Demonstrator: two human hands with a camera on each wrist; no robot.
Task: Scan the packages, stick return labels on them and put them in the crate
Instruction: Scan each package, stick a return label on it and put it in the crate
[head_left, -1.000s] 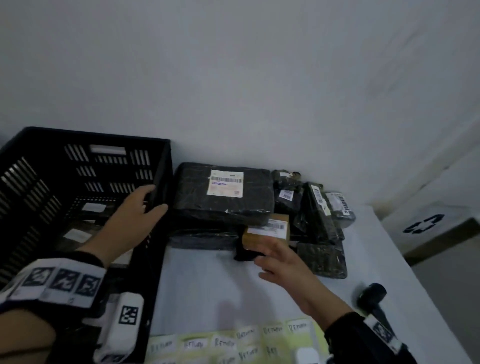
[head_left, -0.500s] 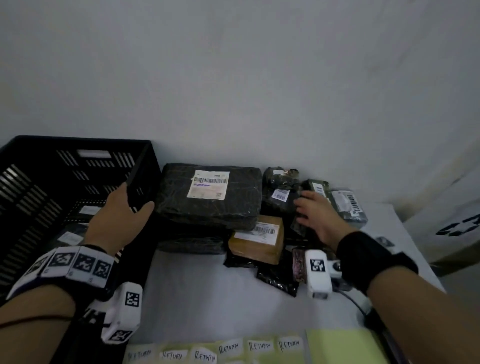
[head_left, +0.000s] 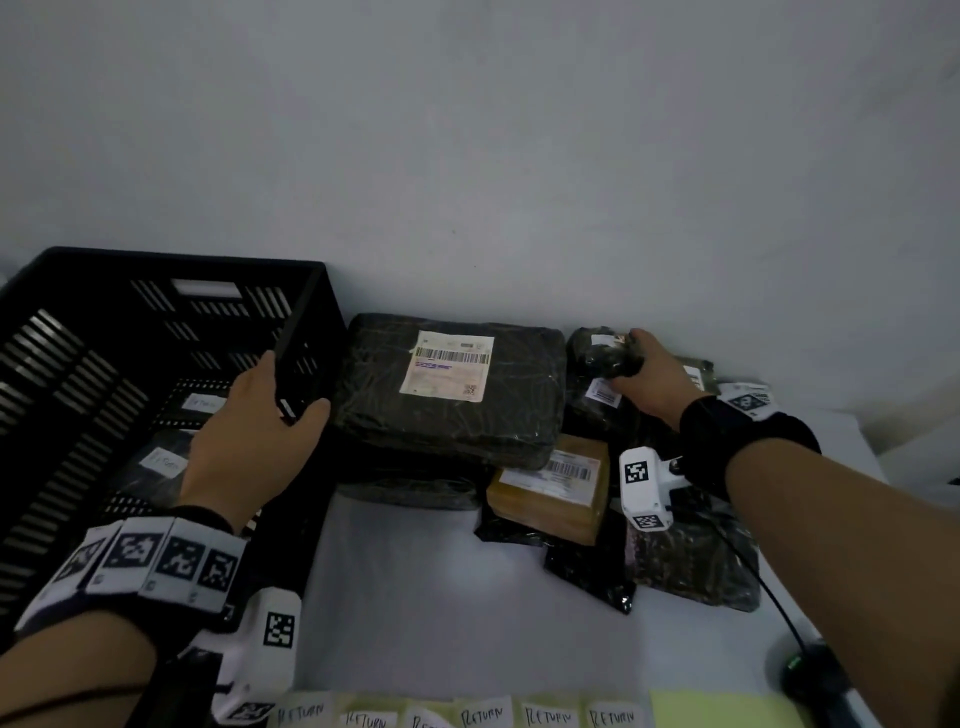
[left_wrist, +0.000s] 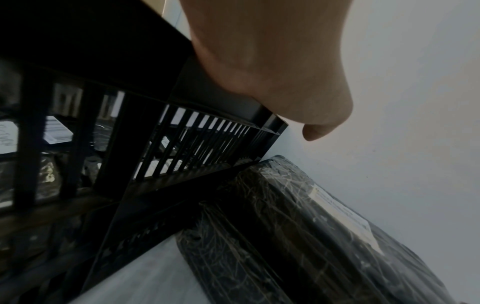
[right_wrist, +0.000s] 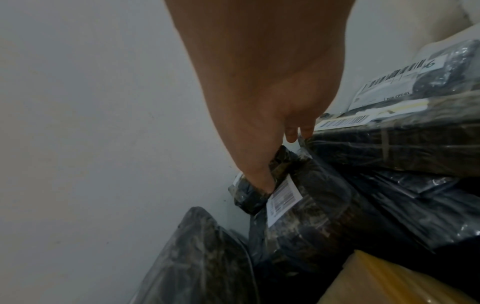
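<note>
Now, left hand (head_left: 249, 441): gripping the right wall rim of the black crate (head_left: 156, 270), thumb outside the wall, fingers over the inner side.
Right hand (head_left: 652, 379): fingers curled onto a small black-wrapped package (head_left: 605, 358) at the top of the pile, right of the crate and close to the wall; the right wrist view shows fingertips (right_wrist: 259, 179) pressed into its wrap beside a barcode label (right_wrist: 284, 195).
Crate: stands on the white bench (head_left: 457, 597); inside it lie dark packages carrying handwritten return labels (head_left: 161, 462).
Large black package (head_left: 447, 384): touching the crate's right wall, white shipping label facing up, stacked on another dark parcel.
Brown box (head_left: 550, 493): right of the crate, below the large black package, barcode label on top.
Other black pouches (head_left: 691, 566): further right of the crate, under the right forearm.
Return stickers (head_left: 483, 717): a row at the bench's near edge, right of the crate.
Scanner (head_left: 810, 675): dark, far right of the crate, cable attached.
</note>
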